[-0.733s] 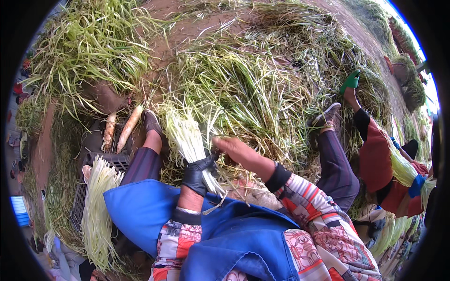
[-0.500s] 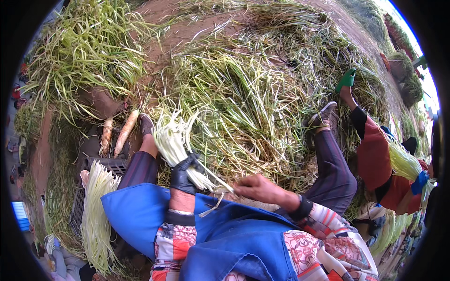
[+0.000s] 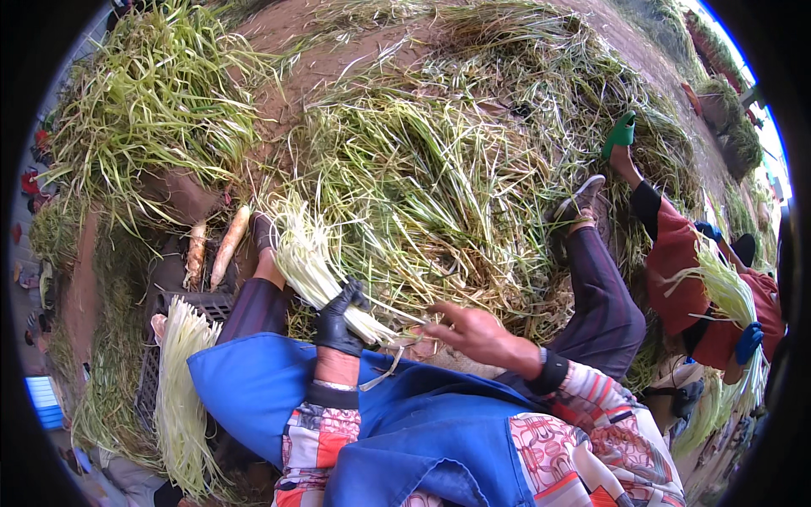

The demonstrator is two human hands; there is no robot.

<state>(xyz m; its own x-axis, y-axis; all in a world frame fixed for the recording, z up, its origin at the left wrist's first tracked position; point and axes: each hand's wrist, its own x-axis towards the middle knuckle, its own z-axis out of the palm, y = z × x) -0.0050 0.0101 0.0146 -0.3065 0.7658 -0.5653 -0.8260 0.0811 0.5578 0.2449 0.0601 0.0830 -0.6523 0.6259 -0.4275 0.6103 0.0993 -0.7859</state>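
My left hand [image 3: 340,321], in a black glove, is closed round a bundle of long pale green-white stalks [image 3: 306,262]. Loose tips fan out beyond the glove, and the other ends stick out toward my right hand. That bare right hand [image 3: 477,336] has its fingers apart, just right of the bundle. One stray stalk from the bundle reaches to its fingertips; whether they touch is unclear. Another loose strand [image 3: 384,372] hangs below the bundle over my blue apron [image 3: 253,380].
Cut green leaves [image 3: 422,186] cover the ground between my legs. At left stand a leafy heap [image 3: 160,101], two pale tapered roots [image 3: 229,247] and a dark crate [image 3: 148,372] beside more pale stalks [image 3: 182,389]. At right a blue-gloved co-worker [image 3: 748,341] grips stalks.
My right hand has lifted slightly and its fingers have spread from a closed pose. My left hand has shifted a little right with the bundle. The co-worker's stalks have moved.
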